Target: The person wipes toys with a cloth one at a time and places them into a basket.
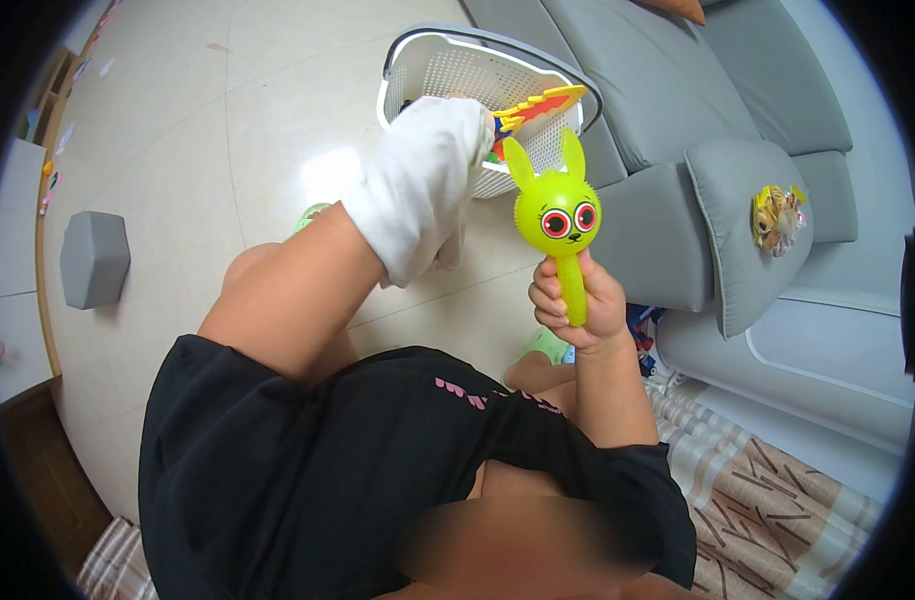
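Note:
My right hand (585, 300) is closed around the handle of a bright yellow-green rabbit-head toy (556, 213). The toy stands upright, its two ears pointing up and its big red-ringed eyes towards me. A white cloth (423, 170) covers my left hand and wrist, hiding most of the fingers. That arm reaches over a white perforated basket (386, 100) with a dark handle. Beside the covered hand, a yellow and red toy with a jagged edge (546, 106) sticks up from the basket. Whether the left hand grips it, I cannot tell.
A grey sofa (658, 80) runs along the right, with a grey cushion (743, 230) bearing a clear bag of small items (778, 220). On the left are a grey hexagonal stool (95, 260) and a white cabinet (13, 230). Patterned fabric (758, 480) lies at lower right.

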Motion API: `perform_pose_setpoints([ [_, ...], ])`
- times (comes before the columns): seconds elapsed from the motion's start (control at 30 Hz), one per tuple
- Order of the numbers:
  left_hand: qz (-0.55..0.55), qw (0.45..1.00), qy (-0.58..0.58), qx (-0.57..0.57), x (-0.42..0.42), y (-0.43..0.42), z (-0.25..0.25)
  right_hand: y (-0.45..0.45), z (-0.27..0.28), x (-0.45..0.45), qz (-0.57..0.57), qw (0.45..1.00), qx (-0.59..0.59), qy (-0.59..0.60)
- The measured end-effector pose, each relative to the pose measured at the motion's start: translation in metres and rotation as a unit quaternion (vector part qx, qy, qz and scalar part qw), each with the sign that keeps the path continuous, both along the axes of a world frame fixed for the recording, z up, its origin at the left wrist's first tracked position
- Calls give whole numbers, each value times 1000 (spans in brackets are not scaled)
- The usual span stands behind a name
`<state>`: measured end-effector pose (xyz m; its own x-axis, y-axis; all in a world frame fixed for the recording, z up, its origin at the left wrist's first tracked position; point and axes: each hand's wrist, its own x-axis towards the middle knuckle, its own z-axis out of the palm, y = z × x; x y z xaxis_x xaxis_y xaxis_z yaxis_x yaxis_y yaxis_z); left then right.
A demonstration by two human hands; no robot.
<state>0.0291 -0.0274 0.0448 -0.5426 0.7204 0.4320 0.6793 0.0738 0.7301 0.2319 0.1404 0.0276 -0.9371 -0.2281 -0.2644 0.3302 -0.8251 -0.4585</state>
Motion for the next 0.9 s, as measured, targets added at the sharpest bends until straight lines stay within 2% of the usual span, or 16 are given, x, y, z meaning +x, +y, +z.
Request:
perform_pose_setpoints([
  [0.1,20,999,-30,-39,-5,-6,13,4,1,2,-9,1000,2,12],
  [0.17,17,995,92,-42,4,-15,32,5,1,3,-14,1000,4,14],
  [0.2,16,995,92,-42,7,-19,36,6,2,3,-16,1000,3,14],
  [0.27,-9,975,109,-195,12,-25,42,5,1,2,-17,1000,2,14],
  [0.37,-17,979,148,-141,20,-23,45,4,1,1,-15,1000,-2,13],
  [0.47,-27,977,205,-60,25,-18,48,2,0,0,0,999,51,0],
  [0.5,-27,977,205,-60,23,-17,47,1,0,0,2,998,69,-5],
  [0.57,-45,962,218,-161,16,-12,42,-1,2,0,3,996,87,-10],
  [0.6,-45,962,218,-161,15,-12,37,-2,4,-1,-5,995,98,-20],
  [0.67,-3,985,152,-75,15,-14,28,-2,5,-1,-13,994,109,-29],
  [0.7,-3,985,153,-75,14,-13,30,-1,5,-1,-9,992,119,-28],
  [0.77,72,973,122,-184,13,-12,39,1,3,0,-4,991,130,-26],
  [0.8,72,973,122,-184,12,-15,42,3,2,0,-25,994,106,-30],
  [0.87,49,989,8,-139,9,-27,48,6,1,-1,-48,995,82,-35],
  [0.9,45,989,8,-139,10,-29,51,7,2,-3,-111,988,94,-45],
])
